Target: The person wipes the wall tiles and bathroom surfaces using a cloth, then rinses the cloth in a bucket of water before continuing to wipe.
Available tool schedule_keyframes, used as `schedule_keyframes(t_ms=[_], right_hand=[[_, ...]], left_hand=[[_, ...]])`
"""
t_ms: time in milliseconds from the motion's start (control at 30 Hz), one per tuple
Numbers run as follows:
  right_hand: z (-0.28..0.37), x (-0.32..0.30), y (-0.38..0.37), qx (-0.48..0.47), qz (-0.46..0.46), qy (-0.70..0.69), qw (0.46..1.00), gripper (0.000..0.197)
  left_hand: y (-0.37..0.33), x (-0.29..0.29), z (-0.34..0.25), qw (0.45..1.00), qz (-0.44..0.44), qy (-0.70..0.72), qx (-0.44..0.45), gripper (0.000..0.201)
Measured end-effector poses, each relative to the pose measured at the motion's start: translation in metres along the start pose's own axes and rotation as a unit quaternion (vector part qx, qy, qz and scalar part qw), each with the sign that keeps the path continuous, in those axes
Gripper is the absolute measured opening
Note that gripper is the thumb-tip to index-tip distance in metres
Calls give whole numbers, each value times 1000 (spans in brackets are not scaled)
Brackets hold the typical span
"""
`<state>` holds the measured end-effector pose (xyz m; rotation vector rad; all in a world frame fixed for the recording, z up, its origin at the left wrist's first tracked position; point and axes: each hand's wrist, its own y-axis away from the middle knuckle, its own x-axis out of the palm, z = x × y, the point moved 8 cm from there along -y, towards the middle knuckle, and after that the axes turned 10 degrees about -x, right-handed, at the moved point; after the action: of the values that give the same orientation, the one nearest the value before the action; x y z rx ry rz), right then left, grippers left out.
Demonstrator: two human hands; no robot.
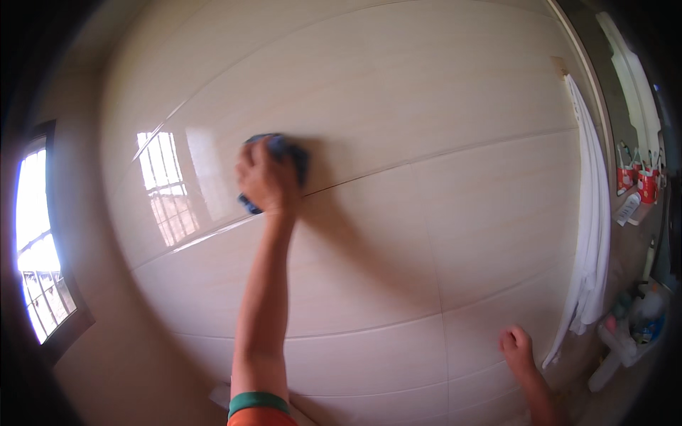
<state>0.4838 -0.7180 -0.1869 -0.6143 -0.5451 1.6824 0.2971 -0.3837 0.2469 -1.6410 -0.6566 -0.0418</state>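
Against the glossy beige tiled wall (376,234), my left hand (266,177) presses a bunched dark blue cloth (286,150). The fingers curl over the cloth, and parts of it stick out above and below the hand. My left arm is stretched up, with an orange sleeve (259,408) trimmed in green at the lower edge. Lower and to the right, my right hand (517,348) hangs in front of the wall, its fingers curled into a loose fist. Nothing shows in that hand.
A white towel (588,234) hangs from a wall hook at the right. Beyond it, red cups with toothbrushes (646,186) and a white tube (628,209) stand on a shelf. Below is a rack of bottles (643,312). A barred window (41,248) lies far left.
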Motion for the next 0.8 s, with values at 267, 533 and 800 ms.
schedule_keyframes(t_ms=[267,533,800], right_hand=[[132,106,-61,-158,86,-98,979,10],[144,62,-68,-392,-12,105,914,23],[159,-14,-140,-414,-110,360,829,52]], left_hand=[[109,11,-195,948,149,148,240,20],[123,-9,-145,883,148,269,355,20],[-44,3,188,974,89,79,-191,30]])
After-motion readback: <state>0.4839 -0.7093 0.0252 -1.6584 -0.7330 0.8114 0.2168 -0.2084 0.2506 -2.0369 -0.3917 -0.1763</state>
